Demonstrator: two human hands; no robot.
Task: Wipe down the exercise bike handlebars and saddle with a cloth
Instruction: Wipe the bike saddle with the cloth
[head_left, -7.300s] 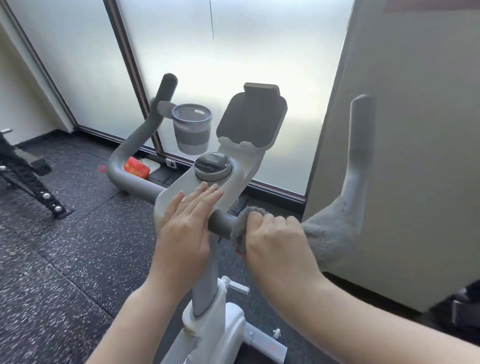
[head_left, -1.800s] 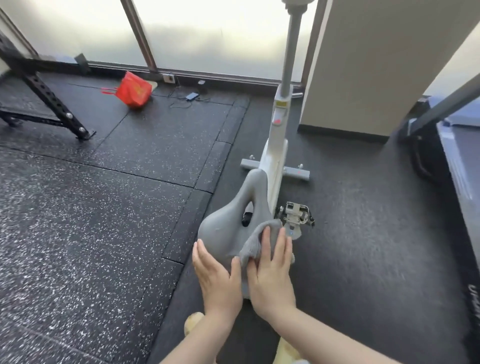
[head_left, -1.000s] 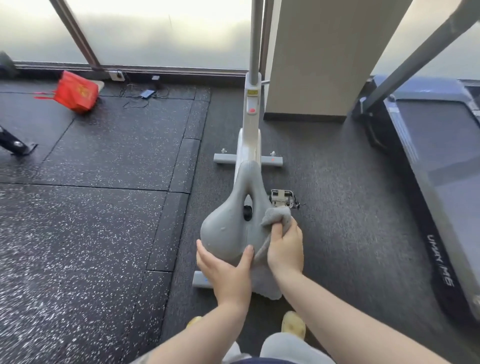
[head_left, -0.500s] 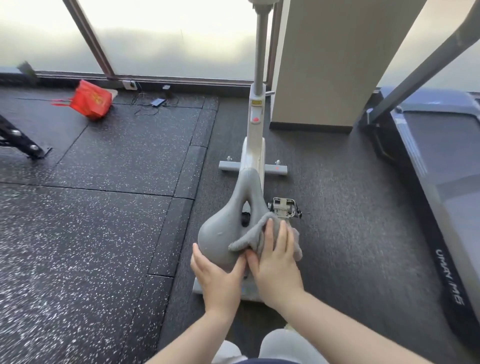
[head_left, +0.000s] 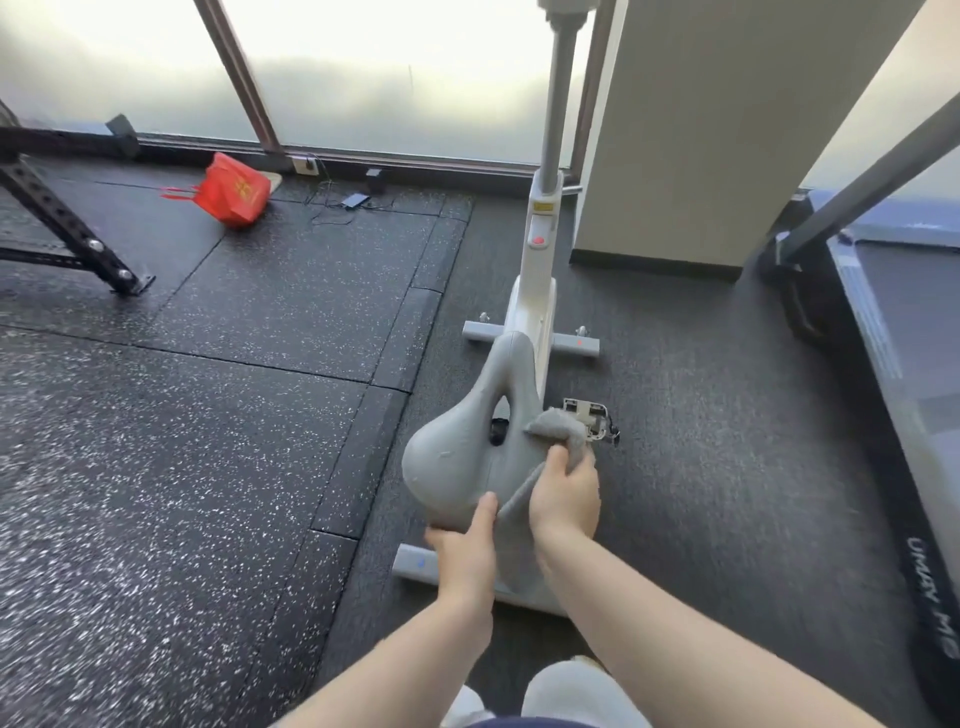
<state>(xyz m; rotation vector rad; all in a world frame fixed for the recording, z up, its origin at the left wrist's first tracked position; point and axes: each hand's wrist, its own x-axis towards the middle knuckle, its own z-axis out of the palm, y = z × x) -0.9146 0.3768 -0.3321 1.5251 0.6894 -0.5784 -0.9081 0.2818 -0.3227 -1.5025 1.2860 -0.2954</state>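
The grey saddle (head_left: 457, 457) of the white exercise bike (head_left: 535, 291) is right below me, nose pointing away. My right hand (head_left: 566, 493) grips a bunched grey cloth (head_left: 558, 426) against the saddle's right side, and the cloth's tail hangs down under the hand. My left hand (head_left: 467, 551) holds the saddle's rear edge, thumb up on the top surface. The handlebars are out of view above the frame.
A bike pedal (head_left: 589, 415) sticks out just right of the cloth. A treadmill (head_left: 893, 395) runs along the right. A black rack leg (head_left: 72, 228) and a red bag (head_left: 236, 189) lie at the far left. A beige pillar (head_left: 701, 130) stands behind the bike.
My right hand went from flat on the cloth to gripping it bunched at the saddle's right side. My left hand slid back to the rear edge.
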